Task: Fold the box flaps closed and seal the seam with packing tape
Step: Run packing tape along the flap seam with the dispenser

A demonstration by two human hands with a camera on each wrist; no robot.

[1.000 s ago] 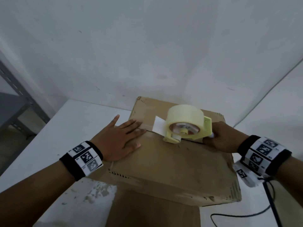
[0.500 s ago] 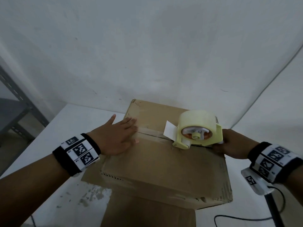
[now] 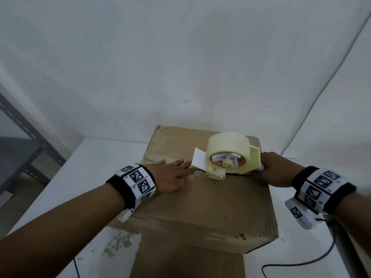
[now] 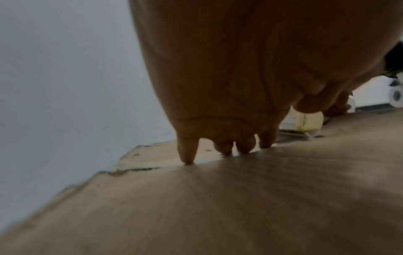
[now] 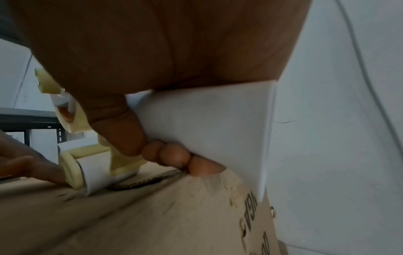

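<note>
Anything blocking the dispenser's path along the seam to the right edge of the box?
Nothing visible: the tape dispenser sits on the seam in the right hand; the left hand presses behind it.

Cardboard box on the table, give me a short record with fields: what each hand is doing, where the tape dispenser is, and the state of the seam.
box: cardboard box on a white table, flaps folded down
left hand: left hand flat on the box top, fingertips at the seam
right hand: right hand grips the tape dispenser by its handle
dispenser: roller end down on the seam, right of the left hand
seam: dark gap open behind the roller
</note>
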